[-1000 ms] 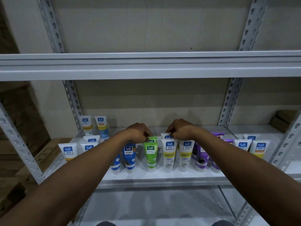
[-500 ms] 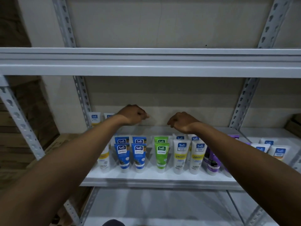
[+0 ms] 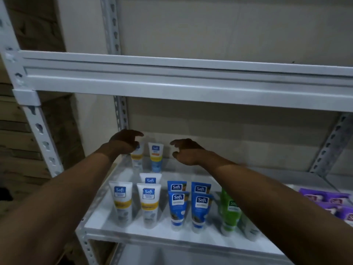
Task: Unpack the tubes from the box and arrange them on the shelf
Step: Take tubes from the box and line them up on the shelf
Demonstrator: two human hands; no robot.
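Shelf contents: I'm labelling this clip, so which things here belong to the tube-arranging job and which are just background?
Job:
white metal shelf
white yellow-banded tubes
blue tubes
green tube
purple tubes
left hand
right hand

Background:
upper shelf beam
beige wall

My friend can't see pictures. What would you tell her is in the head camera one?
Two bare hands, the left hand and the right hand, reach open toward two tubes standing at the back of a white shelf. Nearer the front stand rows of white and yellow, blue, green and purple tubes.
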